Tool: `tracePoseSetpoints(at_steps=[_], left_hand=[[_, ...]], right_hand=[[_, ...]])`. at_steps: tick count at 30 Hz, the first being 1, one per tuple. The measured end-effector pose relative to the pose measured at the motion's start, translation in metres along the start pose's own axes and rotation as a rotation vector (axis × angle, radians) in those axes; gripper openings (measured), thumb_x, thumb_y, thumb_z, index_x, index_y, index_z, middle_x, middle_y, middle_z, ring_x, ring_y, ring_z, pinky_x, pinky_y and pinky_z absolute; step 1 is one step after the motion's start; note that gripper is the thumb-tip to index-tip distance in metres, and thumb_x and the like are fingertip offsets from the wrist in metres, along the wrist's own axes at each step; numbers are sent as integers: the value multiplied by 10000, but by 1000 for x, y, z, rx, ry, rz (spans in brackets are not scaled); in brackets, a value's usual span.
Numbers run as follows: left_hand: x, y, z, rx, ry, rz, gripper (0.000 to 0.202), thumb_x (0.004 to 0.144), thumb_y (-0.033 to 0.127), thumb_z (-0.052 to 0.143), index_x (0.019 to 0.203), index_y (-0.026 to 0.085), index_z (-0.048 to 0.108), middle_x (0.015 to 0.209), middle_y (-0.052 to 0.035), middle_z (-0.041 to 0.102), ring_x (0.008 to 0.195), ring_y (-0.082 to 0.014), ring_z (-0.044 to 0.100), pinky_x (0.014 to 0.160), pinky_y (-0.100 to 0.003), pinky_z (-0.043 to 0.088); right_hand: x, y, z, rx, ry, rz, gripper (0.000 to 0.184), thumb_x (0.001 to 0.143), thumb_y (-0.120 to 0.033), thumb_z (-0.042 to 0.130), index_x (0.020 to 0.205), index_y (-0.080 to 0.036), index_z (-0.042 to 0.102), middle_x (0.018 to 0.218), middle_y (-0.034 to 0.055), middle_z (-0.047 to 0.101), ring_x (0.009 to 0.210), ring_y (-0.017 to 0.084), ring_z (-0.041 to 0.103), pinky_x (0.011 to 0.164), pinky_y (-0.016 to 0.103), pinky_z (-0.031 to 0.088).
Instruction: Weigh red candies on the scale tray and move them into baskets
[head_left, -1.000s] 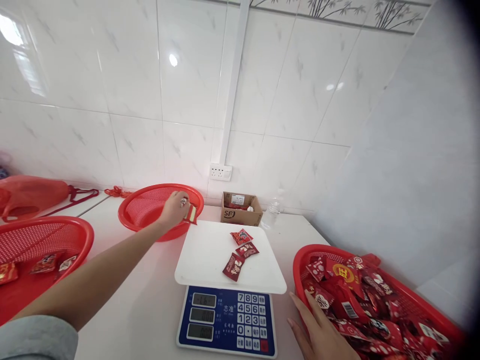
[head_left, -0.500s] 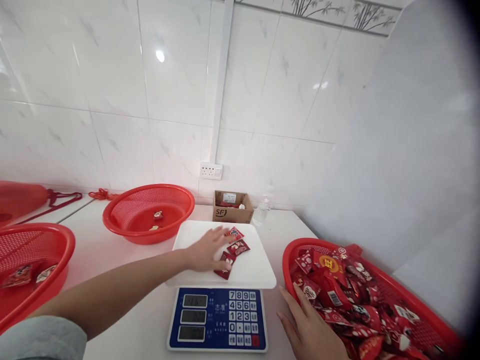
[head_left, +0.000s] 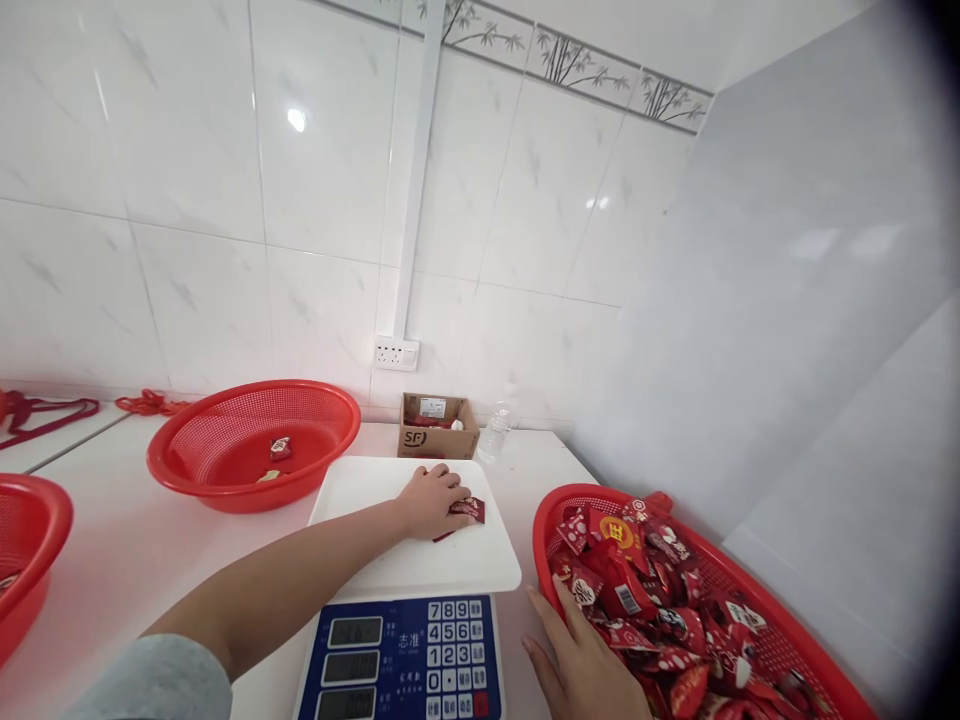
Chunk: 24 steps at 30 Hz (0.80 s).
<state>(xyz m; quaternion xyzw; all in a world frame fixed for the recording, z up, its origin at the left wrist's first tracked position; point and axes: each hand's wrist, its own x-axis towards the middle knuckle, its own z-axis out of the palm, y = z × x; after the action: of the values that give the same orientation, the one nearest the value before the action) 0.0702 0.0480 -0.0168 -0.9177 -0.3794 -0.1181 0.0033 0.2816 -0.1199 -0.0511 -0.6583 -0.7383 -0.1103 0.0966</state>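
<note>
My left hand (head_left: 431, 498) lies on the white tray of the blue electronic scale (head_left: 411, 658), its fingers curled over red snack packets (head_left: 469, 509) on the tray (head_left: 420, 562). My right hand (head_left: 585, 668) rests flat on the counter with fingers spread, touching the rim of the red basket (head_left: 757, 590) full of red snack packets (head_left: 645, 610). The far red basket (head_left: 251, 440) holds two small packets (head_left: 280, 449).
Another red basket (head_left: 30, 535) is at the left edge. A small cardboard box (head_left: 437, 427) and a clear plastic bottle (head_left: 496, 432) stand by the tiled wall under a socket (head_left: 397, 352). Red cord (head_left: 150, 403) lies at the back left.
My left hand left the far basket, dropping packets there, reached onto the scale tray and closed over the packets. My view shifted right. My right hand stayed beside the full basket.
</note>
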Motion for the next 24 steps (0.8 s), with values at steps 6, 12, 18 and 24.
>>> tracePoseSetpoints(at_steps=[6,12,18,24], left_hand=[[-5,5,0,65,58,4,430,877,515,343,909,194,628,929,-87,626,901,-248,532,707,-374,425],[-6,5,0,122,58,36,394,898,445,376,826,163,642,828,-79,651,846,-224,570,618,-306,430],[-17,-13,-15,148,112,-18,397,895,455,389,780,171,640,790,-54,658,793,-193,590,597,-265,411],[-44,-64,-57,161,271,-275,419,911,461,327,841,185,633,885,-67,653,888,-202,571,629,-258,399]], right_hand=[[1,-4,-3,0,-13,21,402,888,-320,349,1223,-238,555,1335,109,482,1047,238,601,744,317,539],[0,-3,-2,14,-53,36,416,886,-321,339,1232,-227,549,1354,123,457,1087,243,576,771,325,532],[2,3,6,51,-67,31,417,878,-341,356,1238,-246,544,1370,103,440,1110,250,560,779,338,537],[2,6,10,58,-50,26,420,881,-361,348,1238,-255,543,1362,99,451,1059,256,594,743,339,552]])
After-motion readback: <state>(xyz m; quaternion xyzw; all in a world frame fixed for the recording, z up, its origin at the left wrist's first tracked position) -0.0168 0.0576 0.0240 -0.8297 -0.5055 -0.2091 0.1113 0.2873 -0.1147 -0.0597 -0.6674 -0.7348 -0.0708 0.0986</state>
